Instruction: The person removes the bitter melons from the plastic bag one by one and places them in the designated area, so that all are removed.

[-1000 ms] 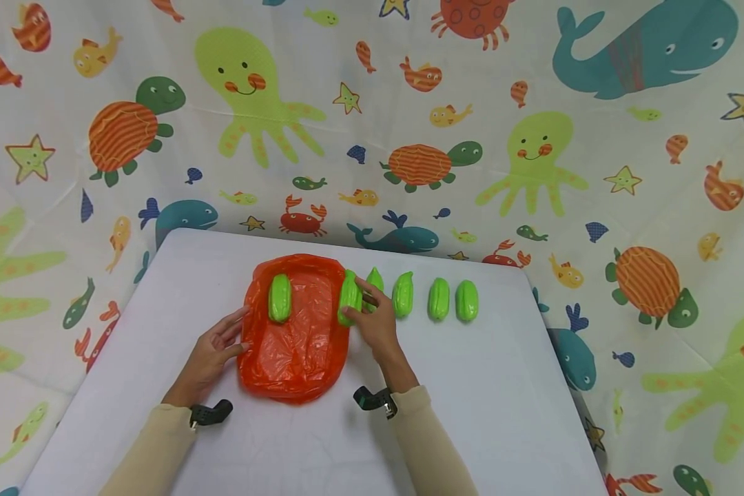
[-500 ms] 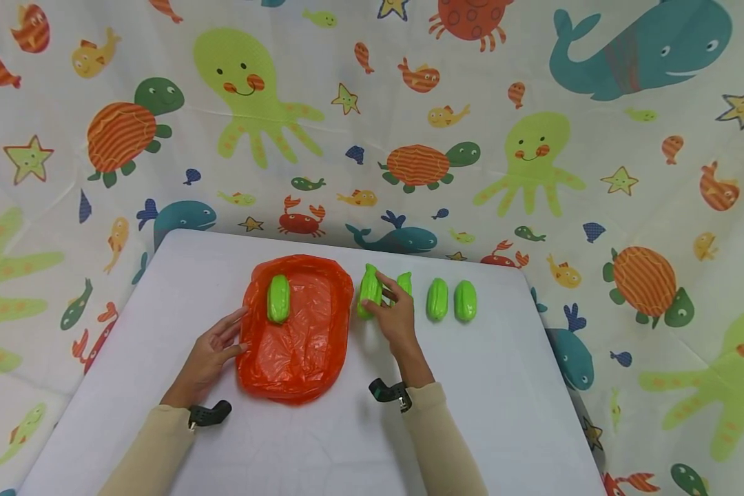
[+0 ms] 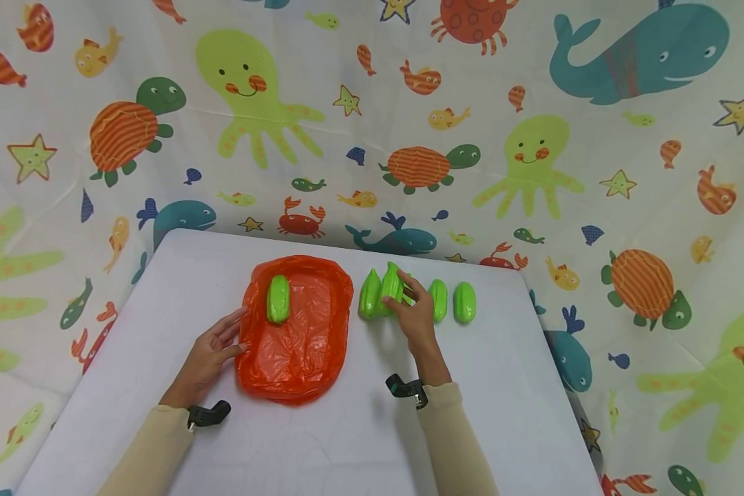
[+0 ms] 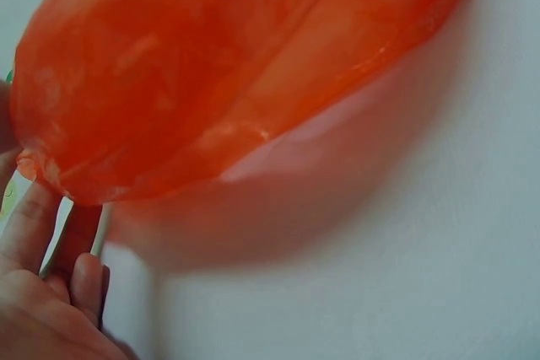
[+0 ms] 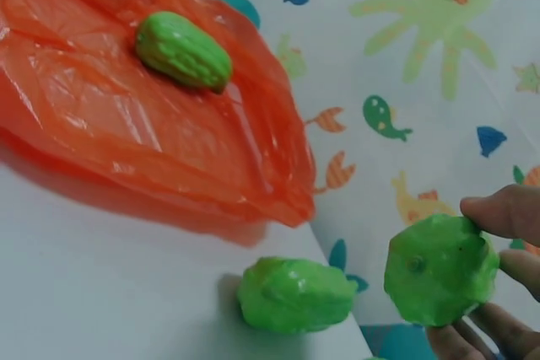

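In the head view my right hand [image 3: 415,313] pinches a green ridged gourd [image 3: 391,288] upright between thumb and fingers. The right wrist view shows that held gourd [image 5: 440,269] end-on, lifted beside another gourd [image 5: 295,294] on the table. That other gourd [image 3: 370,295] stands just left of the held one, and a further one behind my right fingers is mostly hidden. My left hand [image 3: 206,358] rests against the left rim of a red plastic-covered tray [image 3: 297,351], thumb and fingers spread. Its fingers [image 4: 34,217] touch the red plastic [image 4: 169,82] edge. One gourd [image 3: 278,300] lies inside the tray.
To the right of my right hand lie two more green gourds, a nearer gourd [image 3: 438,296] and an outer gourd [image 3: 464,302]. They rest on a white table [image 3: 322,448]. A sea-animal patterned curtain [image 3: 359,110] hangs behind the table's far edge.
My right hand has carried the held gourd rightward, from the tray's right rim past the first gourd of the row. My left hand stays at the tray's left rim.
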### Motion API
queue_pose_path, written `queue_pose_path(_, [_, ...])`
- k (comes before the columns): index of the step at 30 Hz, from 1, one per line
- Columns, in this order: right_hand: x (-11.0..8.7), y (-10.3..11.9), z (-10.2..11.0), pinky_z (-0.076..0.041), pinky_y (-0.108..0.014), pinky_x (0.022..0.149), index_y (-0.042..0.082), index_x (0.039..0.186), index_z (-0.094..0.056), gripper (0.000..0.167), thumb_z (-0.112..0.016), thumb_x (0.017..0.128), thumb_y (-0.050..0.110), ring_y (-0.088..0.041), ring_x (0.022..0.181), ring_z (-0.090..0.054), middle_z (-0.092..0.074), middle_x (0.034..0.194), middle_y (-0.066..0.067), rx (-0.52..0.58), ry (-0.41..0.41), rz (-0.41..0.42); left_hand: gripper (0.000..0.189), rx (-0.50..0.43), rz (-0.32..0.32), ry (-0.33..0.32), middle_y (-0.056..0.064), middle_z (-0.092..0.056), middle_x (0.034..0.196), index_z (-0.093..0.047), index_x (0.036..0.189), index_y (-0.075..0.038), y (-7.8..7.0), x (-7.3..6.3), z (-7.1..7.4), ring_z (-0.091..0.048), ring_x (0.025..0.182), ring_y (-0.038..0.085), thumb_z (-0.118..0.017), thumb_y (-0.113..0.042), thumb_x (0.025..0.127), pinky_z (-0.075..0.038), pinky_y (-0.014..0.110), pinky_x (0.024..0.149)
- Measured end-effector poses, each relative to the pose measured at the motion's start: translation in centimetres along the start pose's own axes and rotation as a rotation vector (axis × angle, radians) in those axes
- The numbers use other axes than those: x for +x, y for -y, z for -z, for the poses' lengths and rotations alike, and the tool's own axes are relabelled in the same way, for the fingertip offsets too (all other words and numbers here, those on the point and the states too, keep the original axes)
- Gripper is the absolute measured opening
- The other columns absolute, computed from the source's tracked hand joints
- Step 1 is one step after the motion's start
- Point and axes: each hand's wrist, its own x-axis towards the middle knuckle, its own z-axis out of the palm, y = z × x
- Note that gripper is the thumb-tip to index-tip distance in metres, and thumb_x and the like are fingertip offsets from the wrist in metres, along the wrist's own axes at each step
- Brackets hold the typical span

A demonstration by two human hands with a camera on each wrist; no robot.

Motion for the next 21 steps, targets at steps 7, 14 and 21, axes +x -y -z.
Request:
queue_pose_path(7, [0.4,-0.3,1.5,-0.042,-0.051,0.125,0.027,0.149,-0.063,0.064,-0.081,0.092,0.007,-0.032,0.148,-0.048,-0.051,0.161,-0.003,-0.025,-0.022,0.009,0.076,0.005,-0.003,-0.002,0.016,-0.029,0.175,-0.03,0.169,-0.02,0.0,0.0,0.0,-0.04,0.156,0.009,-0.069,-0.021,0.105,-0.043,0.003,0.104])
queue_pose_path(14, [0.7,-0.5,3.0,-0.04,-0.05,0.127,0.027,0.149,-0.063,0.063,-0.081,0.092,0.008,-0.031,0.148,-0.048,-0.05,0.162,-0.005,-0.036,-0.05,-0.013,0.076,-0.013,0.022,-0.004,0.013,-0.028,0.176,-0.029,0.17,-0.023,0.1,0.1,0.1,-0.031,0.162,0.025,-0.069,-0.022,0.105,-0.043,0.003,0.104])
queue_pose_path(21, [1.1,-0.6,4.4,-0.046,-0.047,0.123,0.027,0.153,-0.059,0.065,-0.079,0.094,0.007,-0.03,0.148,-0.047,-0.05,0.162,-0.004,-0.051,-0.076,-0.057,0.075,-0.059,-0.007,0.004,0.016,-0.027,0.176,-0.031,0.169,-0.019,0.2,0.1,0.0,-0.047,0.135,-0.017,-0.069,-0.017,0.104,-0.045,0.004,0.103])
